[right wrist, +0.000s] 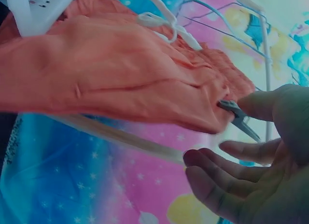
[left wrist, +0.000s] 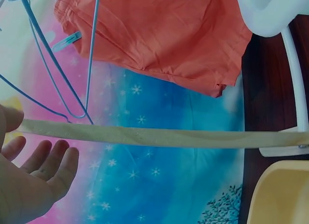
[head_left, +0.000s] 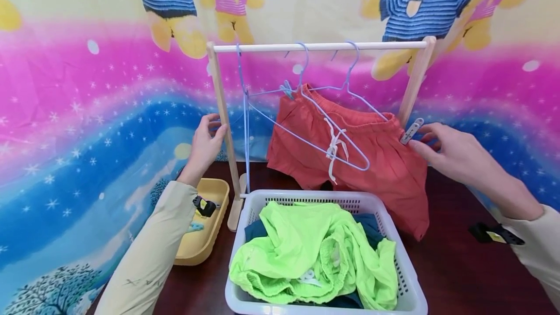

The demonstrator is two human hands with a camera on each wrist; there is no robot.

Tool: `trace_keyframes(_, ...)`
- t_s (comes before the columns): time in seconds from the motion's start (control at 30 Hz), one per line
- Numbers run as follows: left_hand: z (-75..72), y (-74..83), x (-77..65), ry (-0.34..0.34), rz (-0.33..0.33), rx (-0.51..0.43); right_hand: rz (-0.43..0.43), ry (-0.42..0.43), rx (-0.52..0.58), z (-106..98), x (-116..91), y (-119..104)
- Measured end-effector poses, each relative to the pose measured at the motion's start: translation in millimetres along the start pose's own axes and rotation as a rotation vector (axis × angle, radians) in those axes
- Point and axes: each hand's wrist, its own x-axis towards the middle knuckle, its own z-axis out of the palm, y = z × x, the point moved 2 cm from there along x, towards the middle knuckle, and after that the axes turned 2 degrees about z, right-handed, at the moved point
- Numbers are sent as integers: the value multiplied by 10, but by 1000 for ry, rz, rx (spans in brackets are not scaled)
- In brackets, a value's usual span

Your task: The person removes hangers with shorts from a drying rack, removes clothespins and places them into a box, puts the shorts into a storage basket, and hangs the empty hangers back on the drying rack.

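Note:
Coral red shorts (head_left: 350, 159) with a white drawstring hang on a light blue hanger (head_left: 371, 106) from the rack. At their left waist is a blue clothespin (head_left: 286, 89); a grey clothespin (head_left: 411, 131) bites the right waist corner. My right hand (head_left: 459, 152) is beside that grey clothespin. In the right wrist view the thumb lies close against the grey clothespin (right wrist: 239, 119), while the other fingers spread apart from it. My left hand (head_left: 205, 145) is at the rack's left wooden post (head_left: 225, 111), fingers loosely bent, thumb near or touching the wood.
Bright green clothing (head_left: 306, 252) lies over dark clothing in a white basket (head_left: 271, 309) in front of the rack. A yellow tray (head_left: 223, 191) with clothespins stands left. Other blue hangers (head_left: 246, 140) hang from the white rod (head_left: 271, 47). A printed cloth (head_left: 109, 86) forms the backdrop.

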Motion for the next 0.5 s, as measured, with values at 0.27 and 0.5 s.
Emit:
trace_keyframes(0.27, 41, -35, 5, -7, -20, -17, -55, 41, -46, 118, 12, -51)
trace_keyframes(0.5, 64, -70, -8, -57, -44, 12, -143, 25, -34, 200, 1, -75)
